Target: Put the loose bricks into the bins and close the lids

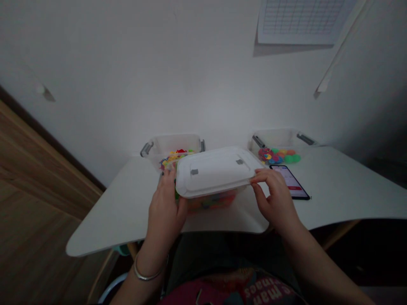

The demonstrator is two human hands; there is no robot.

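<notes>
A clear plastic box (pixel 211 202) with colourful pieces inside sits at the near middle of the white table (pixel 104 212). A white lid (pixel 216 169) with two grey latches lies on top of it, slightly tilted. My left hand (pixel 165 203) grips the left side of the box under the lid, fingers curled round it. With pinched fingertips, my right hand (pixel 273 195) holds the lid's right edge. A silver bangle (pixel 146 273) circles my left wrist.
An open clear box (pixel 171 148) with colourful pieces stands behind at the left. Another open box (pixel 280 146) with coloured balls stands at the back right. A phone (pixel 291 181) with a lit screen lies beside my right hand. The wall is close behind the table.
</notes>
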